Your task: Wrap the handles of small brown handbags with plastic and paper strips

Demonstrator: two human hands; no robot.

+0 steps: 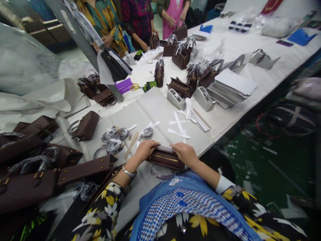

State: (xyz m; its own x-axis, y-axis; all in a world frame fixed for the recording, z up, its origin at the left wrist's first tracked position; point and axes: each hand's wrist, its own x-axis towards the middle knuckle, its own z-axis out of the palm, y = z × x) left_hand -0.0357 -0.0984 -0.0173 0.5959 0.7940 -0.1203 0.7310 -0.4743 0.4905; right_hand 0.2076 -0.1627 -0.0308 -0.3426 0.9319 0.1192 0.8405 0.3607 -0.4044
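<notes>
A dark brown handbag (167, 160) with a gold zipper lies at the table's near edge, close to my apron. My left hand (146, 150) grips its left end, fingers curled over the far edge. On the right end, my right hand (185, 153) holds that same edge with bent fingers. A pale strip shows along the bag's far side between the hands. The plastic-wrapped handle (160, 173) hangs toward me. Just beyond are a wrapped coiled strap (147, 133), more coiled straps (112, 142), a flat wooden stick (131, 144) and white strips (178, 124).
Brown handbags (27, 180) are piled at left. Two tape dispensers (204, 98) and a stack of boards (230, 87) stand ahead right. Yellow scissors (134, 87) lie near a grey post (85, 40). Several co-workers (140, 25) stand across the table among more bags.
</notes>
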